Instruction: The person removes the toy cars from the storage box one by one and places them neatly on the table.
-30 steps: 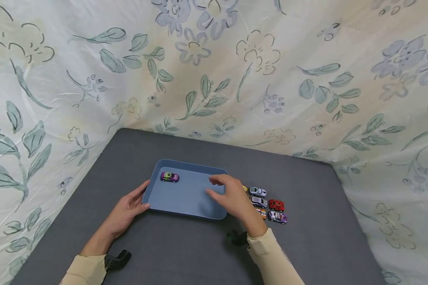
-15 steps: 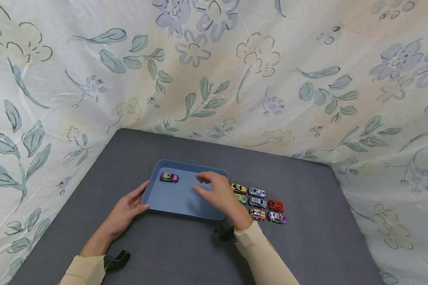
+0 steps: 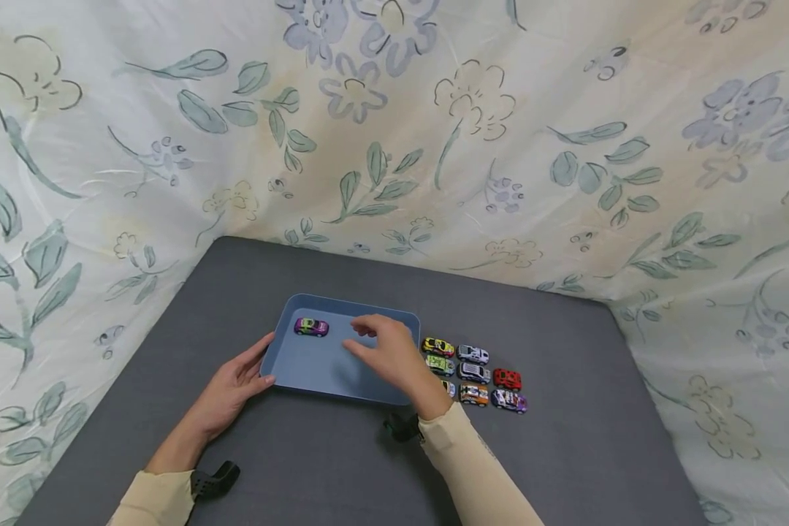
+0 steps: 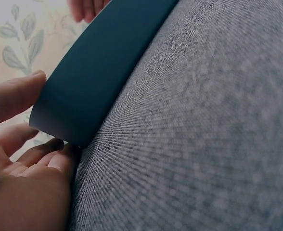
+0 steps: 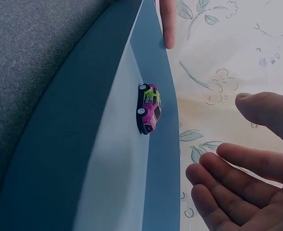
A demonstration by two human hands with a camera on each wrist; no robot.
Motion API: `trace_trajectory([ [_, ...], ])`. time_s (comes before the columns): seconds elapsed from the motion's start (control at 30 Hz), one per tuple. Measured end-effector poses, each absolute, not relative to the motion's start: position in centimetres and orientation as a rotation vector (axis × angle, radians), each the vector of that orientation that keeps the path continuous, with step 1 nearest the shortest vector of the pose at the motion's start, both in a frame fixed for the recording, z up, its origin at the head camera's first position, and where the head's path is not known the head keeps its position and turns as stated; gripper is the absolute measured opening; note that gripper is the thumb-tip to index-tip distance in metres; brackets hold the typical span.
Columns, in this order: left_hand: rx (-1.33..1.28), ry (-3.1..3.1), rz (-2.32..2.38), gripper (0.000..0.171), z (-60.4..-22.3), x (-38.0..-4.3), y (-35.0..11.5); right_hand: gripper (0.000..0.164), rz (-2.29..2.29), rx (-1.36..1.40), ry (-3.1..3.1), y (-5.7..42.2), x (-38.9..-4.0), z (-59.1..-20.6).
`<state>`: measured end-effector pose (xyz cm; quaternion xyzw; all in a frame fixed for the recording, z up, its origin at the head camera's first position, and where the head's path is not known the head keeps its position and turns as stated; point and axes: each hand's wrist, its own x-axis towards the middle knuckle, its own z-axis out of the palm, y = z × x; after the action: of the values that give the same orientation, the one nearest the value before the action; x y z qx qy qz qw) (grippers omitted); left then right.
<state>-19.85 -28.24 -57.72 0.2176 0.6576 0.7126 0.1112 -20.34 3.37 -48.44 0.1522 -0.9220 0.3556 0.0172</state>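
A blue rectangular tray (image 3: 315, 365) lies on the dark grey table surface. Inside, near its back left corner, sits a purple and green toy car (image 3: 311, 327), seen side-on in the right wrist view. My left hand (image 3: 226, 394) grips the tray at its left front corner, thumb at the rim and the other fingers against the outer wall. Above the middle of the tray hovers my right hand (image 3: 391, 354), thumb apart from loosely bent fingers (image 5: 228, 183), holding nothing.
Right of the tray, several toy cars stand in rough columns, among them a yellow car (image 3: 437, 346), a red car (image 3: 507, 378) and a purple-white car (image 3: 509, 400). A floral curtain (image 3: 394, 146) borders the table (image 3: 565, 467) behind and at both sides.
My right hand has moved left over the tray, uncovering more of the cars on the right. The left hand, the tray and the car inside stay in place.
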Motion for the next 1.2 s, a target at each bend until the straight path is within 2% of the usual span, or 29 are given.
trace_trajectory([
  [0.53, 0.688, 1.921, 2.105, 0.075, -58.2, -19.6, -28.5, 0.044, 1.066, 0.457, -2.908, 1.2, -21.6, -49.1],
  [1.2, 0.629, 1.951, 2.068, 0.076, -57.6, -19.7, -28.6, 0.046, 1.042, 0.410, -2.960, -0.8, -23.1, -49.5],
])
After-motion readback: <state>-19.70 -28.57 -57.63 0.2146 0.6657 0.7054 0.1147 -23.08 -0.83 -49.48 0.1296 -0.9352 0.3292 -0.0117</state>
